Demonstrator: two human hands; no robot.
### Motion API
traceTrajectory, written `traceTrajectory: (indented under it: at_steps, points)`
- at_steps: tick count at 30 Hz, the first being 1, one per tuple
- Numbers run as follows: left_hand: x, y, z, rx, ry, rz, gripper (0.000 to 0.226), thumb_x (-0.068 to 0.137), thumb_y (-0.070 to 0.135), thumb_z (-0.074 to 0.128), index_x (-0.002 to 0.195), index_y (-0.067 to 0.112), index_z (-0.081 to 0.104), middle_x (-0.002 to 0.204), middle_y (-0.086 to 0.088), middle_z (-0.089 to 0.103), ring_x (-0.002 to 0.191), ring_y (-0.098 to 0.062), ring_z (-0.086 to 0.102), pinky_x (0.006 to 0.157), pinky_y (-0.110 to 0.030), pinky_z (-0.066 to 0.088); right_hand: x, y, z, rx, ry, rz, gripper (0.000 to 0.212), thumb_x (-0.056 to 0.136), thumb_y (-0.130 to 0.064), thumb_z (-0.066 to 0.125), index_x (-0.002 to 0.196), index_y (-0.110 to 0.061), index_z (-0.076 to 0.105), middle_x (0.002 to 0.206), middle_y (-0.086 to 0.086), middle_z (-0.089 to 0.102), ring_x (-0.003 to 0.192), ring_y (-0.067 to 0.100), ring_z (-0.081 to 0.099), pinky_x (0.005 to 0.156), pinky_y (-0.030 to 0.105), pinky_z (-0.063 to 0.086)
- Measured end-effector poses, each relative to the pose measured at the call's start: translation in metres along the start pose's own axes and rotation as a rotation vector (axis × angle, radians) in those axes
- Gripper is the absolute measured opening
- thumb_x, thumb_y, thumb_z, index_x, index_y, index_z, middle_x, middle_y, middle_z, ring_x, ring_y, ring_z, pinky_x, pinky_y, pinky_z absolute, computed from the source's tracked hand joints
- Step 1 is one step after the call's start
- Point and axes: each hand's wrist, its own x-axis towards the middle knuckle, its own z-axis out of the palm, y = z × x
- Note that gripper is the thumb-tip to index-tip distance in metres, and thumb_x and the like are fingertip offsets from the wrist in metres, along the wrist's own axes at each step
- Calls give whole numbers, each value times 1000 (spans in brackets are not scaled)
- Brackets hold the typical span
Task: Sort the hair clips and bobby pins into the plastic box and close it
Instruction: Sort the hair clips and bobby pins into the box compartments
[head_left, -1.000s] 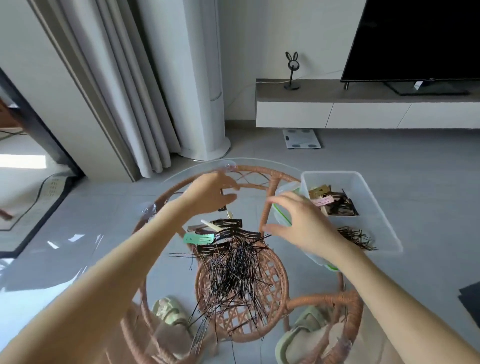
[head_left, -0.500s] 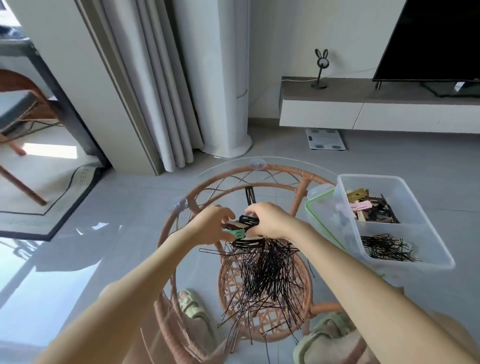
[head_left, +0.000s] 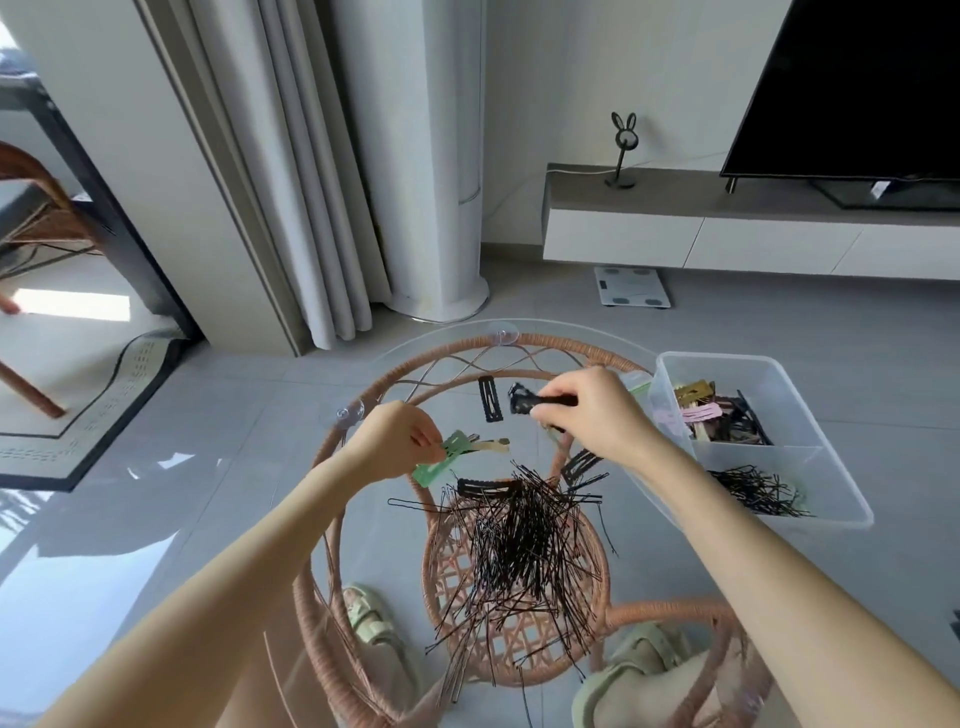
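Note:
A heap of black bobby pins (head_left: 519, 551) lies on the round glass table top (head_left: 395, 358). My left hand (head_left: 395, 441) pinches a green hair clip (head_left: 444, 460) with a beige clip (head_left: 491, 443) beside it. My right hand (head_left: 592, 415) holds a black hair clip (head_left: 524, 400) above the glass. Loose black snap clips lie at the far side (head_left: 490, 399), by the heap (head_left: 488, 487) and under my right wrist (head_left: 581, 464). The clear plastic box (head_left: 810, 512) stands at the right, with clips in its far compartment (head_left: 717, 415) and bobby pins in its near one (head_left: 758, 491).
The glass top rests on a rattan frame (head_left: 519, 613); my feet in pale sandals (head_left: 374, 618) show below. The box's green-rimmed lid (head_left: 638, 382) lies left of the box. A curtain, a white column unit, a TV bench and a floor scale stand beyond.
Both hands drew apart from the clip cluster: my left hand lifted the green clip to the left, my right hand raised a black clip toward the far right. The camera came closer.

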Motion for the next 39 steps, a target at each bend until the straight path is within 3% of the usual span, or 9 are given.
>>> traceTrajectory:
  at_steps: [2,7,11,16,18,23,27,34,39]
  points:
    - [-1,2,-3,-25,21,-12,12,76,17,72,85,10,76,88,-7,76,80,-20,70,70,-24,55,-5,3,-15,105,75,34,7,81,-16,66,81,-11,71,70,-2,67,53,12,58,53,27,44]
    - [-1,12,-7,-19,76,-36,15,75,21,74,87,12,76,87,-2,75,66,-4,58,49,4,38,-15,15,-47,382,267,90,5,80,-9,67,82,-14,70,70,-2,67,46,1,49,51,20,43]
    - [1,29,-12,-6,125,-18,13,76,23,72,86,16,76,88,-2,75,72,-10,59,63,-14,44,-23,35,-78,470,441,114,15,80,-9,67,74,-23,68,71,0,68,53,6,53,51,20,43]
    - [2,59,-24,-40,165,44,11,76,20,73,85,15,77,84,-3,74,71,-16,62,63,-19,49,-31,69,-110,285,643,154,7,80,-11,66,85,-8,70,71,1,66,45,-3,51,53,16,42]
    - [3,76,-27,-63,183,84,10,76,19,73,85,16,77,82,-3,74,71,-19,64,67,-22,51,-32,79,-114,120,615,159,12,80,-12,66,89,-5,71,76,2,67,50,-4,52,60,23,42]
    - [14,129,-23,-140,188,198,11,77,19,72,85,14,77,68,4,67,52,-3,51,45,-3,35,-35,114,-105,-277,289,336,18,79,-24,67,88,-9,71,95,9,72,90,26,64,80,33,48]
    - [34,184,-3,-145,158,300,16,80,21,69,90,10,76,87,-6,74,64,-14,58,60,-18,44,-43,125,-102,-216,380,333,17,86,-13,59,98,-7,69,100,10,72,87,22,64,77,26,44]
    - [79,254,60,71,-50,345,33,85,40,59,83,8,69,86,-7,70,83,-27,68,81,-36,57,-60,137,-118,-153,686,352,22,88,-4,48,95,-7,69,93,13,70,80,24,58,69,24,36]
    - [88,249,62,159,-201,358,48,89,34,55,125,2,55,125,-11,60,112,-27,57,100,-36,45,-69,122,-121,-144,660,256,19,87,-7,52,95,-8,69,93,12,72,84,25,64,74,24,41]
